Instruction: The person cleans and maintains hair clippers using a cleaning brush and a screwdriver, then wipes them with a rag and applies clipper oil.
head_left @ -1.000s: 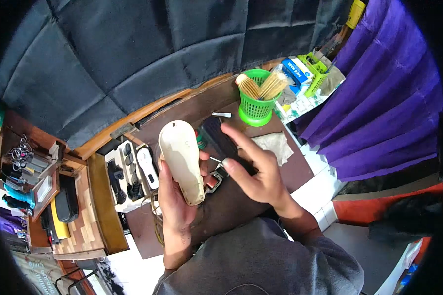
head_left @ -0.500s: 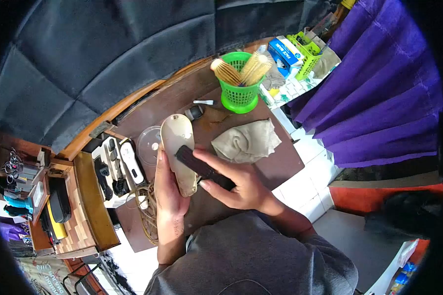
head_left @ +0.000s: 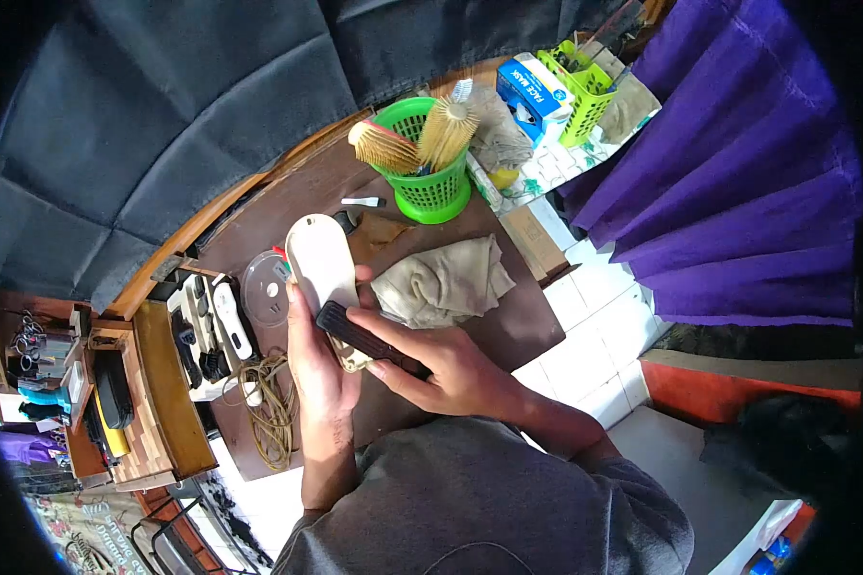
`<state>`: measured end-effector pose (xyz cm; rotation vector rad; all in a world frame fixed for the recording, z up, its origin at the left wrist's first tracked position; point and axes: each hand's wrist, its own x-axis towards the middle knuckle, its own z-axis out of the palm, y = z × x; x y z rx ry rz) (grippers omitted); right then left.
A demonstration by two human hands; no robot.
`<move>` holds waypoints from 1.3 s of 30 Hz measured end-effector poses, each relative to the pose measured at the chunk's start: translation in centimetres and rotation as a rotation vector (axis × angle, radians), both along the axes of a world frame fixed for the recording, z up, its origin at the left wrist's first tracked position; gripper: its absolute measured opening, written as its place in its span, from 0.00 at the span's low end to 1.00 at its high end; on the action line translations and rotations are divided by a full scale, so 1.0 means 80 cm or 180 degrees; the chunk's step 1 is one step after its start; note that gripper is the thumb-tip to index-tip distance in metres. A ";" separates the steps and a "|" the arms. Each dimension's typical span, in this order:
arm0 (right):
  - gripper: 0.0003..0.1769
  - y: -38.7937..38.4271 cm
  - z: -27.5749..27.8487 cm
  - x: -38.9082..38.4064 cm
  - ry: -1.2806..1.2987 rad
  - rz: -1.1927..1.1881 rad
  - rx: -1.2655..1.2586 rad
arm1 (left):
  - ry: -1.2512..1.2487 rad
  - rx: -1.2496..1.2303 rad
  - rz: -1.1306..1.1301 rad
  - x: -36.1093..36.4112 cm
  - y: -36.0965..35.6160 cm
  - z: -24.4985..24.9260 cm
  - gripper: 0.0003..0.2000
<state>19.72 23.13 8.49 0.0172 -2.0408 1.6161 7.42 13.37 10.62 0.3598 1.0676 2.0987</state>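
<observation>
A long, rounded cream-coloured shell (head_left: 318,254), which looks like half of a clipper housing, stands tilted in my left hand (head_left: 321,383). The fingers wrap round its sides. My right hand (head_left: 460,369) grips a black ridged brush (head_left: 364,340) between thumb and fingers. One end of the brush lies against the lower part of the shell, and the contact surface is hidden. Beyond my hands, a crumpled beige cloth (head_left: 446,283) rests on the brown table (head_left: 518,340). A clear round lid (head_left: 259,302) lies left of the shell.
A green basket (head_left: 431,196) holds several round hairbrushes (head_left: 448,134). Near it lies a small white-handled brush (head_left: 362,201). At left are a coiled cord (head_left: 273,431) and a white clipper (head_left: 230,316) beside a tray of attachments. A face mask box (head_left: 534,96) stands at back right.
The view has shifted, so the basket and table sit further left. The shell now faces me more brightly, and the brush has shifted to lower on it. Both hands keep their hold.
</observation>
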 end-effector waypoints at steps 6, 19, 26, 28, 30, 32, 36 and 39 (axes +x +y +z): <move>0.32 0.008 0.001 0.009 -0.0185 -0.0016 0.0058 | -0.0087 0.0037 0.0203 0.008 0.022 0.012 0.28; 0.33 0.001 -0.014 -0.010 -0.0151 -0.0683 0.0685 | -0.0196 0.0157 0.0266 0.014 0.026 -0.008 0.33; 0.26 0.025 0.024 -0.011 -0.0143 -0.0980 0.0194 | -0.0121 -0.0228 0.0113 0.024 0.007 0.002 0.26; 0.27 0.017 0.031 -0.009 0.0091 -0.0886 -0.0062 | -0.0238 -0.0258 0.0101 0.012 -0.005 0.005 0.26; 0.26 0.008 0.039 0.002 -0.0240 -0.0750 0.0029 | -0.0343 -0.0274 0.0082 0.000 -0.010 0.010 0.27; 0.26 -0.004 0.028 0.000 0.0067 -0.0619 0.0298 | -0.0314 0.0342 0.0015 -0.007 -0.009 0.019 0.29; 0.27 -0.024 0.018 -0.009 -0.0059 -0.0052 0.0732 | -0.0213 0.0216 0.0174 -0.019 -0.021 0.024 0.31; 0.29 -0.029 0.017 -0.029 -0.0092 -0.0865 0.1315 | 0.0345 -0.0068 -0.0204 -0.023 -0.044 0.014 0.28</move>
